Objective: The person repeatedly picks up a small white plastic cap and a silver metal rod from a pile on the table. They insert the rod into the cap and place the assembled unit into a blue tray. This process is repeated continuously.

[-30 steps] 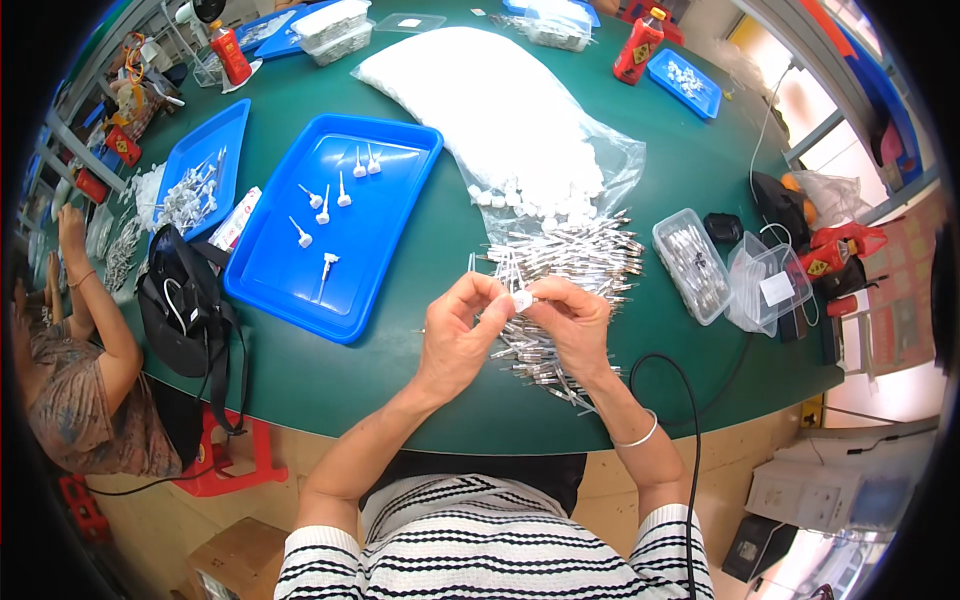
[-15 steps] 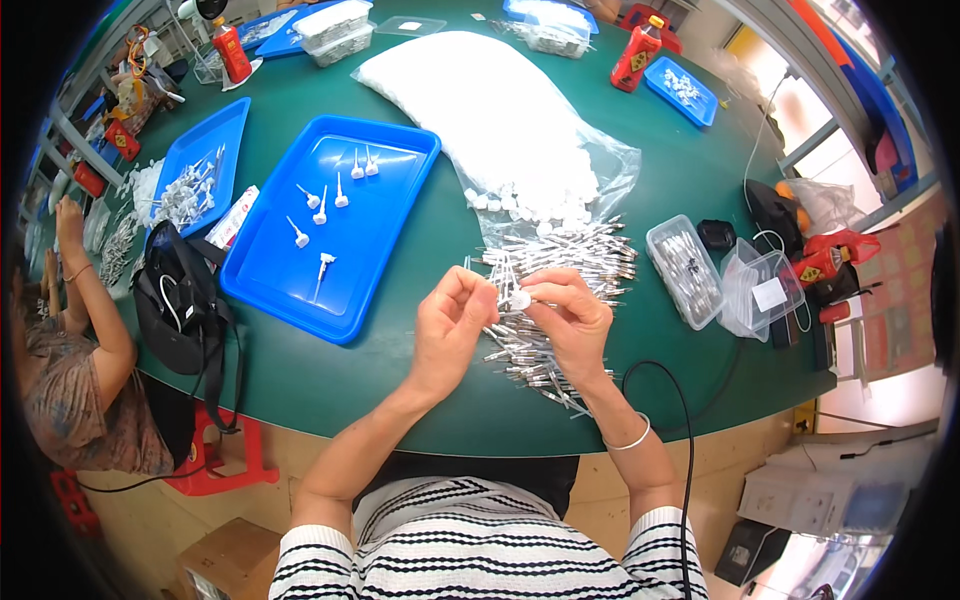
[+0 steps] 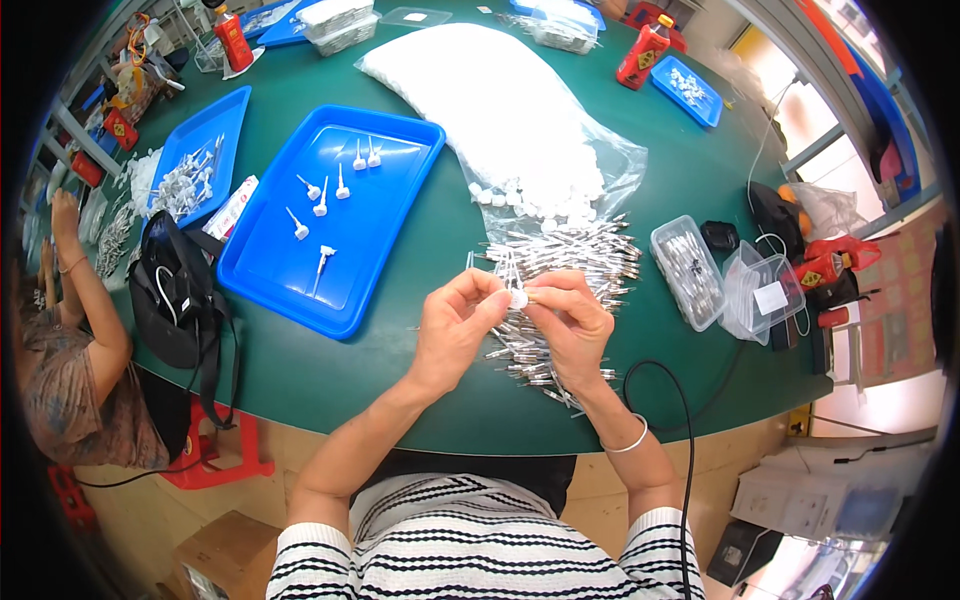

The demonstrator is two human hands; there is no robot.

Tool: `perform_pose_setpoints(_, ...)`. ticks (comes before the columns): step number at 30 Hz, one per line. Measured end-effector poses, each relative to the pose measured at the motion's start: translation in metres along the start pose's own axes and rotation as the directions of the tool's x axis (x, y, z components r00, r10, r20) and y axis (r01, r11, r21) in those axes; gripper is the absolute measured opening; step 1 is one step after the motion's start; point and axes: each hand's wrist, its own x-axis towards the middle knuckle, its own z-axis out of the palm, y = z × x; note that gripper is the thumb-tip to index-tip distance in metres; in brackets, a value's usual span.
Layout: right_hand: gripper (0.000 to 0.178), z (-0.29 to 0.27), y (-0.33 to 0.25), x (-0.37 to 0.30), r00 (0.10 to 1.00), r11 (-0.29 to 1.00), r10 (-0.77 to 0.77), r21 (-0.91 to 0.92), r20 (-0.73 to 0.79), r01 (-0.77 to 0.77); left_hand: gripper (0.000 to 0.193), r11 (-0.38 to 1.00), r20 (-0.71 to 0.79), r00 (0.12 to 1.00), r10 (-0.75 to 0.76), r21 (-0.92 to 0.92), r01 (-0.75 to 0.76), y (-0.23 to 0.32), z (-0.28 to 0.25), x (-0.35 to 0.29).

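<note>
Above the near edge of the pile, my left hand and my right hand meet fingertip to fingertip. Both pinch a small round white plastic cap from its two sides. Slim rods show just behind the cap; whether one is joined to it I cannot tell. Under and beyond my hands spreads a heap of thin metal-and-white rods. A large clear bag of white caps lies past the heap, with loose caps at its mouth. Left of my hands, a blue tray holds several white caps with rods attached.
A clear box of rods and a clear empty-looking container stand to the right, near a black cable. A black bag sits left, beside another blue tray. A person works at far left. Red bottles stand farther back.
My left fingertips have moved right, up against the cap and my right fingers. The whole view has shifted slightly; the pieces in the blue tray lie as before.
</note>
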Motion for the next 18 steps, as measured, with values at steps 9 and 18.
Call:
perform_pose_setpoints(9,0.019,0.0027,0.0045,-0.0041,0.983,0.944,0.184,0.278,0.006,-0.178,0.008,0.982,0.052,0.994,-0.097,-0.156,0.104,-0.0004,-0.0026,0.0005)
perform_pose_setpoints(18,0.024,0.0007,0.0068,0.0004,0.969,0.921,0.221,0.304,0.111,-0.245,0.016,0.896,0.084,0.969,-0.233,-0.370,0.247,0.0035,-0.0048,0.0013)
